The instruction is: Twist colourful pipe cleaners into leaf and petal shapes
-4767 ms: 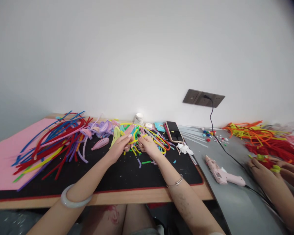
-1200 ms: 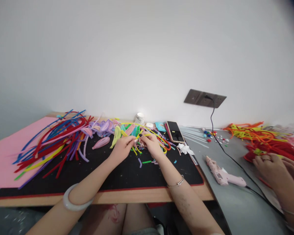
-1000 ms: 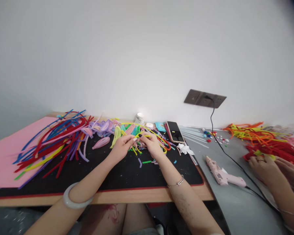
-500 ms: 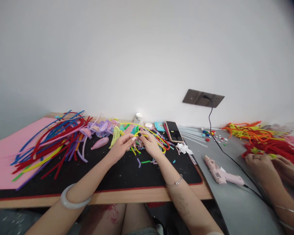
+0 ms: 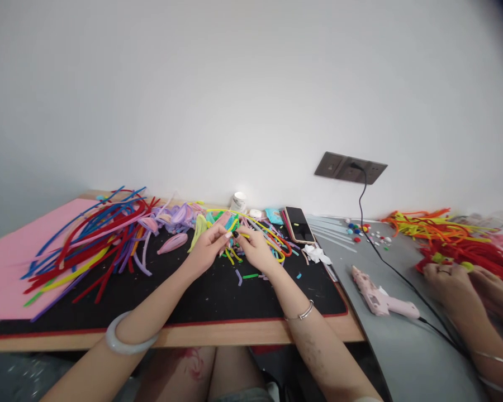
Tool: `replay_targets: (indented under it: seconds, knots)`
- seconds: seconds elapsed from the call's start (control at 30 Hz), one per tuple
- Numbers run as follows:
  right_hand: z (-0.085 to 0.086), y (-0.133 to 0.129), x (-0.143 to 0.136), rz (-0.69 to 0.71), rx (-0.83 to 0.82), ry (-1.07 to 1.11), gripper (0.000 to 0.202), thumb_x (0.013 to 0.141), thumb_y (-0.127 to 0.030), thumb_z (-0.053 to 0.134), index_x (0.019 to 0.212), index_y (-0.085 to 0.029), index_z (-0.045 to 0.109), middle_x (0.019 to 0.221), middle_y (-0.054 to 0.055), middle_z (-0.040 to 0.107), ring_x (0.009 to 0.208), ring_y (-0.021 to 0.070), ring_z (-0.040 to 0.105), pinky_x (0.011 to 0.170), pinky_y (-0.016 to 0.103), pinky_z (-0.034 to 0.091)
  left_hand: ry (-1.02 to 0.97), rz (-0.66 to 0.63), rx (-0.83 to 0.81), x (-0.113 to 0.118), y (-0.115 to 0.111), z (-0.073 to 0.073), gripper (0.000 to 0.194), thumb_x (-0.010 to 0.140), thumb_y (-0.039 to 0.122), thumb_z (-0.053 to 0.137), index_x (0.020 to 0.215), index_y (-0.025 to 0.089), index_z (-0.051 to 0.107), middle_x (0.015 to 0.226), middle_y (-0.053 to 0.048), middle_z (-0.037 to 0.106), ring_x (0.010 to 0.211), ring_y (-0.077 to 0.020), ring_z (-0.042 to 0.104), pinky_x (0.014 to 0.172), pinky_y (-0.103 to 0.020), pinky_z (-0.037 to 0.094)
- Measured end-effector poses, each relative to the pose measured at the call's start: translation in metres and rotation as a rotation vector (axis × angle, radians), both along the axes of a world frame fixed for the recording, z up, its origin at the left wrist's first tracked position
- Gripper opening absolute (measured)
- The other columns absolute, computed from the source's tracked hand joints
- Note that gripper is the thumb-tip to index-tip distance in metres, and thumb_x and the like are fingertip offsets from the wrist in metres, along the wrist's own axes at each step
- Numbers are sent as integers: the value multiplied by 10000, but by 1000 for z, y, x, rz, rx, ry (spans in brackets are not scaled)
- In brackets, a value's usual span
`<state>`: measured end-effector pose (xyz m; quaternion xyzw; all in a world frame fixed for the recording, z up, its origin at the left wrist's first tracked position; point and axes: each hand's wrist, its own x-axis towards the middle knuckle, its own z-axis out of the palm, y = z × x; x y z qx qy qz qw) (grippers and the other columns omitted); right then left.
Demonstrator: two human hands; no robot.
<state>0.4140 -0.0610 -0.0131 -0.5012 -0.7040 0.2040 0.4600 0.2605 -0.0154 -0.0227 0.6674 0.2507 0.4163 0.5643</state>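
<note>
Above the black mat, my left hand and my right hand meet at the fingertips. Both are closed in a pinch, and what lies between the fingers is too small and hidden to name. Behind and below them is a pile of cut fuzzy stems, with a yellow stem curving to the right. Light green stems lie just beyond my left hand. Short purple and green pieces rest on the mat below my right hand.
Long coloured stems cover pink sheets at left. A phone, crumpled tissue and white cup stand or lie further back. At right are a pink glue gun, its black cord, and another person's hands near red stems.
My fingertips have drawn slightly closer together, and my right hand's fingers have shifted a little left and down. The whole view has moved slightly.
</note>
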Motion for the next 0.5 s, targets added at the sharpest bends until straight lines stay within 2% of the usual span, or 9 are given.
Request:
replay_targets:
  seconds: [0.23, 0.33, 0.5]
  knots:
    - [-6, 4, -5, 184, -342, 628, 273, 792, -379, 561, 642, -196, 425, 467, -99, 300, 389, 51, 191, 407, 218, 154, -1, -18, 31, 1, -4, 3, 317, 814, 447, 581, 681, 183, 467, 582, 47, 519, 456, -74, 430, 490, -218, 356]
    - [-3, 2, -4, 200, -386, 693, 308, 753, -367, 615, 604, -187, 414, 455, -104, 299, 374, 30, 182, 395, 209, 120, -4, -66, -7, 1, -5, 4, 312, 808, 447, 595, 694, 174, 498, 593, 40, 533, 459, -70, 428, 479, -212, 347]
    - [0, 2, -2, 149, -404, 751, 317, 739, -379, 631, 623, -187, 407, 466, -103, 327, 364, 20, 197, 379, 194, 97, -40, -108, -136, 0, -4, 4, 283, 802, 448, 592, 834, 170, 556, 702, 18, 586, 477, -68, 412, 464, -207, 321]
